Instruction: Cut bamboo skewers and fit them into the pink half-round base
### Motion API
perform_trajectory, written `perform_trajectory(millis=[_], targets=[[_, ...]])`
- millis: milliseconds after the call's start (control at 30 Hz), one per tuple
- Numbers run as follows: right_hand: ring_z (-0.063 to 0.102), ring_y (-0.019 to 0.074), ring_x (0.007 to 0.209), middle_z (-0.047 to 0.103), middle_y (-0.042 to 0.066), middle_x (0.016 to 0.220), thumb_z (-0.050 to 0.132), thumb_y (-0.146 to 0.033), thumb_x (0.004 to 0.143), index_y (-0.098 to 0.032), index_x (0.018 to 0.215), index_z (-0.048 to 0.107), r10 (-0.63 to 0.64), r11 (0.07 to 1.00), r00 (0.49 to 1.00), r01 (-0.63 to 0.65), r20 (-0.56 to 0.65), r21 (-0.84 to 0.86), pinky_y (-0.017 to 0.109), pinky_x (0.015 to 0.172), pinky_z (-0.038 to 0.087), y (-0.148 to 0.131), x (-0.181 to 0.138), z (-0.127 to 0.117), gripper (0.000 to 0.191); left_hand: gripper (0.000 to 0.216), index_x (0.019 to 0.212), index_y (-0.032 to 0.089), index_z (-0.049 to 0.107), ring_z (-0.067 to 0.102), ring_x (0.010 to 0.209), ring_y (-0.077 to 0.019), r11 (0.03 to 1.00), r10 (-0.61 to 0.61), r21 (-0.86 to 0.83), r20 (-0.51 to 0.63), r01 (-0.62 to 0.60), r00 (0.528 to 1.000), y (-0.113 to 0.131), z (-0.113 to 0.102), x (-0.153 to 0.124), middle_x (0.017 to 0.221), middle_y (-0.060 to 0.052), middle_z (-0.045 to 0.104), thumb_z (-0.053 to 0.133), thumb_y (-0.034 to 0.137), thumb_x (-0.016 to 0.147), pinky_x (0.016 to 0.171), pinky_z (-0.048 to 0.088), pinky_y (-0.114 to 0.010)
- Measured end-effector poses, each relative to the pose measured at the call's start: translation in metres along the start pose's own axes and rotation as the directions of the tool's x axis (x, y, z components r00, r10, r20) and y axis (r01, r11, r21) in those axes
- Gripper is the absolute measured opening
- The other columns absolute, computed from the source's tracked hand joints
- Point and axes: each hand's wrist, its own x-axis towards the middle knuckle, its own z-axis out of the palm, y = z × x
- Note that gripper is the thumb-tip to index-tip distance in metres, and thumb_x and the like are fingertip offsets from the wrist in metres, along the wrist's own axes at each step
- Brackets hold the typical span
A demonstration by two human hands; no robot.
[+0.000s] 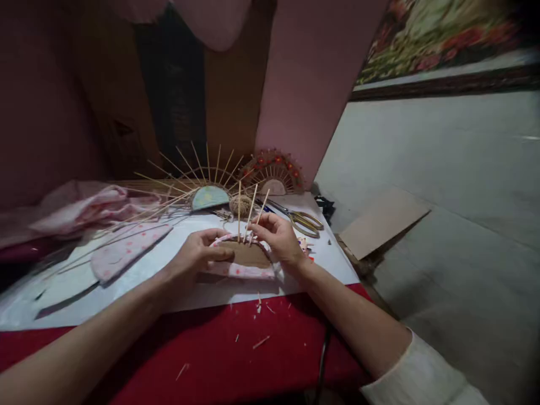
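A half-round cardboard piece (248, 256) edged with pink dotted fabric is held low over the white sheet. Three thin wooden sticks (248, 216) rise from its curved top edge. My left hand (206, 251) grips the piece's left end, thumb on the brown cardboard face. With its fingers pinched, my right hand (276, 236) is at the rightmost stick near its base; the exact contact of the fingertips is partly hidden. Just behind stand a ball of twine (241, 206) and a blue-green half-round piece (210, 198) with long sticks fanning out from it.
Scissors (306, 222) with yellowish handles lie right of my right hand. A finished-looking fan (276, 171) with red flowers leans at the back. Pink dotted fabric (105, 208) and a dotted half-round piece (126, 250) are on the left. Stick scraps (261, 342) dot the red cloth.
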Motion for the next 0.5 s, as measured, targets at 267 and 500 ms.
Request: perform_trajectory(millis=[267, 500], targets=[[0.051, 0.0114, 0.063, 0.057, -0.001, 0.069, 0.069, -0.032, 0.069, -0.017, 0.076, 0.059, 0.012, 1.0, 1.0, -0.012, 0.004, 0.001, 0.026, 0.057, 0.043, -0.0007, 0.0011, 0.0014, 0.02, 0.032, 0.085, 0.016, 0.058, 0.055, 0.048, -0.01, 0.997, 0.029, 0.073, 0.002, -0.029, 1.0, -0.0027, -0.0045, 0.0028, 0.066, 0.001, 0.061, 0.072, 0.02, 0.057, 0.04, 0.039, -0.018], [0.051, 0.0106, 0.063, 0.057, -0.001, 0.069, 0.069, -0.03, 0.069, -0.016, 0.077, 0.058, 0.025, 1.0, 1.0, -0.025, 0.006, 0.002, 0.025, 0.058, 0.043, -0.0011, 0.0005, 0.0018, 0.02, 0.033, 0.087, 0.017, 0.056, 0.055, 0.047, -0.0101, 0.997, 0.024, 0.071, 0.03, -0.026, 0.999, -0.0057, -0.0072, 0.0043, 0.066, 0.001, 0.06, 0.072, 0.023, 0.058, 0.04, 0.04, -0.019]])
